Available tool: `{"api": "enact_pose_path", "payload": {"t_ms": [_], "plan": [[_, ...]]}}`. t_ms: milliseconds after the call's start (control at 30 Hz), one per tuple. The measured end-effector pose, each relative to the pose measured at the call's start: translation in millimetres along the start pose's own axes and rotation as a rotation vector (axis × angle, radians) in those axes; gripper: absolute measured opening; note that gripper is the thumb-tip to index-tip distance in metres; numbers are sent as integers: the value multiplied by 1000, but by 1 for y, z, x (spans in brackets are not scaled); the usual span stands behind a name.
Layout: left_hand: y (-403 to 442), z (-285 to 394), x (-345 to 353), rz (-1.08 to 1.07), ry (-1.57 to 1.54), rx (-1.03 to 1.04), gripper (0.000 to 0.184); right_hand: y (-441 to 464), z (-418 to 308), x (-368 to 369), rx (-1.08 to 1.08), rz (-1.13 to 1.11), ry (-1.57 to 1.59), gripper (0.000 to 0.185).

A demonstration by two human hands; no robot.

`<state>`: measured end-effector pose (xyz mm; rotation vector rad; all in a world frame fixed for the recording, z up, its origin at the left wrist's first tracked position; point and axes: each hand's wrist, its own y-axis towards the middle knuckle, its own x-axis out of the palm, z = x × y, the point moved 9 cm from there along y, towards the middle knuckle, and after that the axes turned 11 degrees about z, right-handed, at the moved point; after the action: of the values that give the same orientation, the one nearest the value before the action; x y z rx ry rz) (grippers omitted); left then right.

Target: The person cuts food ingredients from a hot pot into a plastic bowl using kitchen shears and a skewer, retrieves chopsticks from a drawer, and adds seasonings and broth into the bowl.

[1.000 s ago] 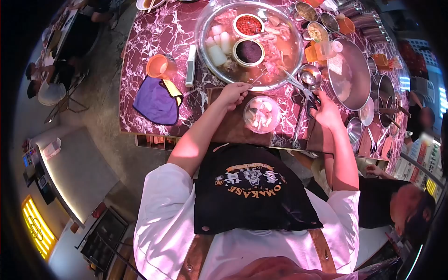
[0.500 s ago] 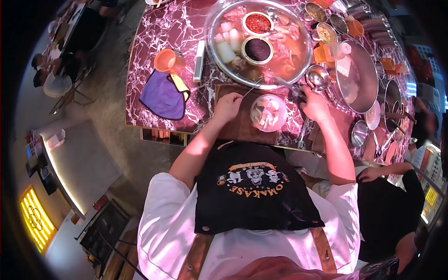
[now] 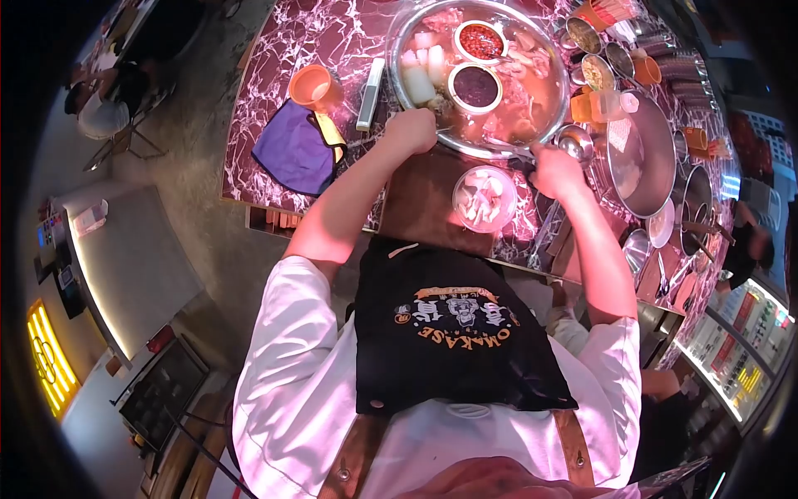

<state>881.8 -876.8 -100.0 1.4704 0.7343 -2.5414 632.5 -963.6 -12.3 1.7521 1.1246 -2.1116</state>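
Note:
A large round metal pot (image 3: 562, 112) holds broth, pale chunks of radish (image 3: 419, 83) and pieces of meat (image 3: 532, 62). Inside it sit a bowl of red chillies (image 3: 480, 40) and a bowl of dark sauce (image 3: 475, 86). My left hand (image 3: 413, 130) is closed at the pot's near-left rim; whatever it grips is hidden. At the near-right rim, my right hand (image 3: 557, 170) is wrapped round dark-handled scissors (image 3: 522, 160), their metal blades pointing left over the rim. Between my forearms stands a clear bowl (image 3: 484, 200) of pale cut pieces.
A purple cloth (image 3: 293, 154) and an orange cup (image 3: 314, 86) lie to the left, near a long white-and-grey box (image 3: 371, 96). On the right are a ladle (image 3: 575, 143), a big metal basin (image 3: 644, 158) and several small bowls. A brown mat (image 3: 424, 200) lies at the front edge.
My left hand has moved forward to the pot's rim, and the thin stick seen in it before no longer shows. My right hand stays near the rim with the scissors. The view has shifted slightly.

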Motion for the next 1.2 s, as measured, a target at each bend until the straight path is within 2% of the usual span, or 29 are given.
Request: {"api": "enact_pose_path", "payload": {"t_ms": [100,200,233,333,467,500,600,667,700,733,800,833,933,967,1067,1100,1200], "plan": [[-11,-7,5,45,-218,61,26,2,-3,7,-81,186,60,48],[-31,-15,15,95,-390,64,27,-20,14,7,-68,250,224,53],[-39,-16,17,78,-380,32,27,-27,14,5,-116,299,262,58],[-59,-12,1,126,-301,-9,26,-39,25,0,-80,265,271,57],[-44,25,-32,230,-244,101,25,-26,67,-30,198,156,208,55],[-29,39,-34,249,-198,128,24,-15,82,-27,213,178,145,54],[13,97,-48,168,14,262,23,20,85,-30,300,92,242,52],[53,114,-33,102,90,256,23,58,103,14,265,106,238,55],[67,118,-26,71,130,253,23,47,88,-5,296,149,174,52],[74,120,-26,62,116,241,24,43,82,-3,205,225,172,50],[85,121,-22,42,90,212,24,25,83,1,186,305,150,51],[88,116,-17,32,8,230,25,14,81,-2,132,406,150,52],[78,104,-6,112,-145,281,26,-13,88,-2,67,441,140,53],[70,98,-1,93,-198,282,26,-21,93,-3,83,417,139,55],[45,91,6,66,-98,289,25,-40,106,-19,157,261,250,56],[37,92,8,78,-62,327,25,-41,108,-29,216,150,318,58],[29,86,22,99,-147,287,25,-19,120,-29,309,-26,382,62]]}}
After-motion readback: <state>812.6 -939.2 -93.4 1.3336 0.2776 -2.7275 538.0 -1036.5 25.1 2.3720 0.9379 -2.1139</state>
